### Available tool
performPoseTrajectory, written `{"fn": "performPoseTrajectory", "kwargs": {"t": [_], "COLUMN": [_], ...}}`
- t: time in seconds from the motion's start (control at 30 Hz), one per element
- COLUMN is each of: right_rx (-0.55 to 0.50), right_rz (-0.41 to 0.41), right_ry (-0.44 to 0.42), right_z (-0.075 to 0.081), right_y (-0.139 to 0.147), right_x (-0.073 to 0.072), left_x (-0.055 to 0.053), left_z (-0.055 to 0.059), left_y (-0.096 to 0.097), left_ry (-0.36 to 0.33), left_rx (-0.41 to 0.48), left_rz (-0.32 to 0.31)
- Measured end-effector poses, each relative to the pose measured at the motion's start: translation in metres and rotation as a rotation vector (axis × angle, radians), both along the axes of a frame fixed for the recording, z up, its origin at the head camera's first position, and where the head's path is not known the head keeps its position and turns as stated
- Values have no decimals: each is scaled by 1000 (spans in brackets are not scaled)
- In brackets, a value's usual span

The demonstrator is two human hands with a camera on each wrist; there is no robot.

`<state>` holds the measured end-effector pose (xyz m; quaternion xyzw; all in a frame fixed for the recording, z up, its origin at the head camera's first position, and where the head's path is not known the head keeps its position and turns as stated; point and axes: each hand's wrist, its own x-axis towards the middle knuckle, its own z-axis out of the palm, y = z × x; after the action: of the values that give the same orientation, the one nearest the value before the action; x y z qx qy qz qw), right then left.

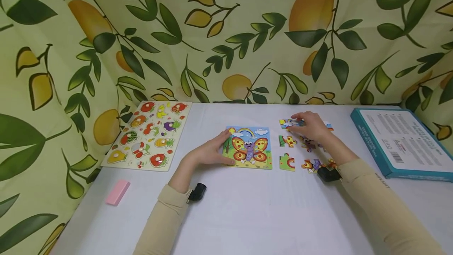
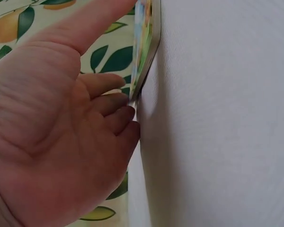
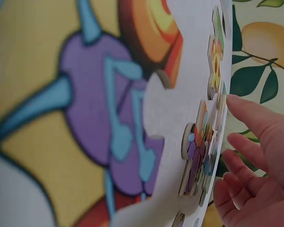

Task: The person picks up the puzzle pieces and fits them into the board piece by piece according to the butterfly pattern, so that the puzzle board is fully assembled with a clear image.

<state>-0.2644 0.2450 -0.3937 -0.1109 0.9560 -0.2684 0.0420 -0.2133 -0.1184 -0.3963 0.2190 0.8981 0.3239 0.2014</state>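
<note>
A square butterfly puzzle picture [image 1: 249,146] lies on the white table in the head view. My left hand [image 1: 213,149] rests at its left side, thumb by the lower corner and fingers spread toward the upper corner. In the left wrist view, the fingertips of that hand [image 2: 80,127] come right up to the board's edge. My right hand [image 1: 311,126] is over the top row of loose pieces, index finger and thumb pinching a sky-coloured puzzle piece [image 1: 283,122]. Below it lie a flower-and-wing piece [image 1: 288,141], a green piece [image 1: 286,162] and several others, partly hidden by the wrist.
A fruit peg board [image 1: 148,135] lies at the back left, with a pink block [image 1: 118,193] in front of it. At the right sits a teal-edged box [image 1: 403,143] with a printed white panel. A leaf-and-fruit patterned curtain [image 1: 212,62] hangs behind the table.
</note>
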Motion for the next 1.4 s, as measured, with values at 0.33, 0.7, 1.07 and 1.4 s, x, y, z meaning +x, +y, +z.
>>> {"fn": "performPoseTrajectory", "kwargs": {"t": [0.33,0.7,1.07,1.4], "right_rx": [56,-6,-373,-552], "right_rz": [21,-18,-180,-97], "right_ry": [-71,-46,-96,-275], "right_z": [1,4,15,3], "right_y": [3,-1,-43,-115], "right_x": [-4,-8,6,11], "left_x": [1,0,2,1], "left_z": [-7,-7,-5,-4], "left_y": [0,3,3,2], "left_ry": [-15,-19,-27,-26], "left_rx": [20,-8,-15,-7], "left_rz": [-7,6,29,7]}}
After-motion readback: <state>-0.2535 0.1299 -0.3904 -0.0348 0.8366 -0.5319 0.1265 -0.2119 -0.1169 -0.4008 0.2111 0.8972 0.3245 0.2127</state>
